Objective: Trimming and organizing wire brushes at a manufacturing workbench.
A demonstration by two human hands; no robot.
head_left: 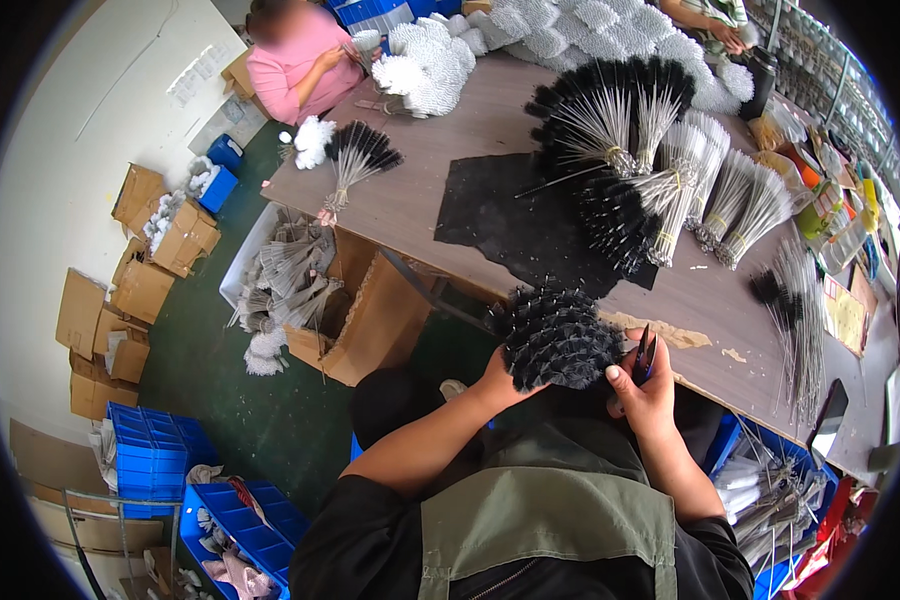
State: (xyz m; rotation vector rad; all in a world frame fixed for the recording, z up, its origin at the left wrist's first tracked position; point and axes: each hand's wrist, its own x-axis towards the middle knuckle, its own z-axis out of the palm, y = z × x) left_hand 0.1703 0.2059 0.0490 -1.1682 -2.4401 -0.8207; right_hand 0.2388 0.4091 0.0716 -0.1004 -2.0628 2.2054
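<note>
- The desk (425, 165) stretches in front of you, its brown top strewn with brushes.
- Along its far side runs a heap of white bristle bundles (610, 35).
- Below the desk's edge, to your left, stands an open cardboard box (380, 320) beside more bundled brushes.
- A ragged black mat (485, 215) lies flat on the desk, ahead of your hands.
- On the mat's right part, and reaching past it, sit fanned black-tipped bundles (580, 85) with pale wire stems.
- Just right of those lie pale stem bundles (755, 205).
- Loose long-stemmed brushes (795, 330) lie near the desk's right side.
- Your black brush bundle (560, 340) is between your two hands, above your lap at the desk's near edge, its rounded, bristly face turned up toward you.
- Your left hand (500, 385) grasps that bundle from its left side; most of its fingers are hidden underneath.
- Your right hand (650, 400) is clasped around the scissors, thumb beside the bundle's right edge; you cannot tell whether it touches.
- Those dark scissors (646, 352) point up, away from you, just right of the bundle.
</note>
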